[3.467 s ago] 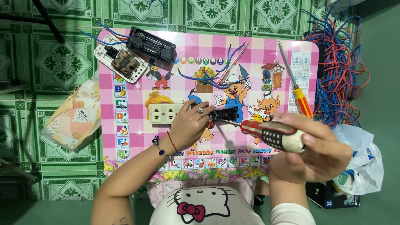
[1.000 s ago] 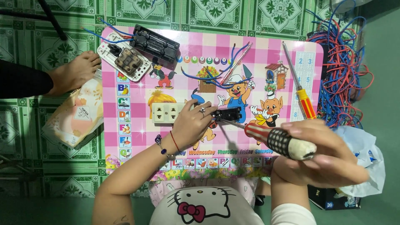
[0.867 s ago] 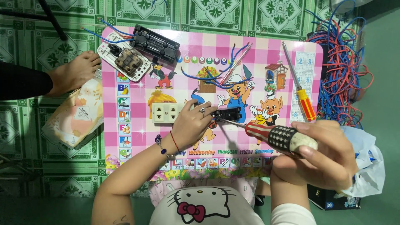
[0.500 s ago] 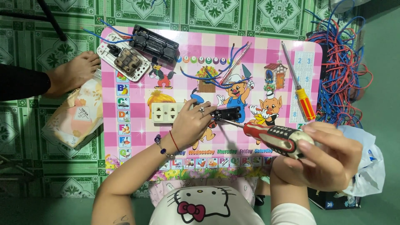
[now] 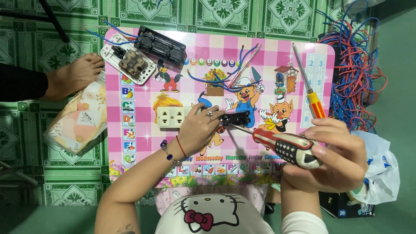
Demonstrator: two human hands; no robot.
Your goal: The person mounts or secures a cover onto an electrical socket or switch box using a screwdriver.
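Left hand [image 5: 200,130] pinches the small black switch module [image 5: 236,118] at its fingertips, right hand [image 5: 329,162] clenched around the red-and-black screwdriver [image 5: 286,147], tip at the module; fastening appears underway, unfinished.

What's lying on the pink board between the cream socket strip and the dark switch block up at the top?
In the head view, only bare pink checked board with a printed cartoon bird lies between the cream socket strip and the dark switch block.

A bare foot [image 5: 73,77] has come beside the pink board [image 5: 299,56].
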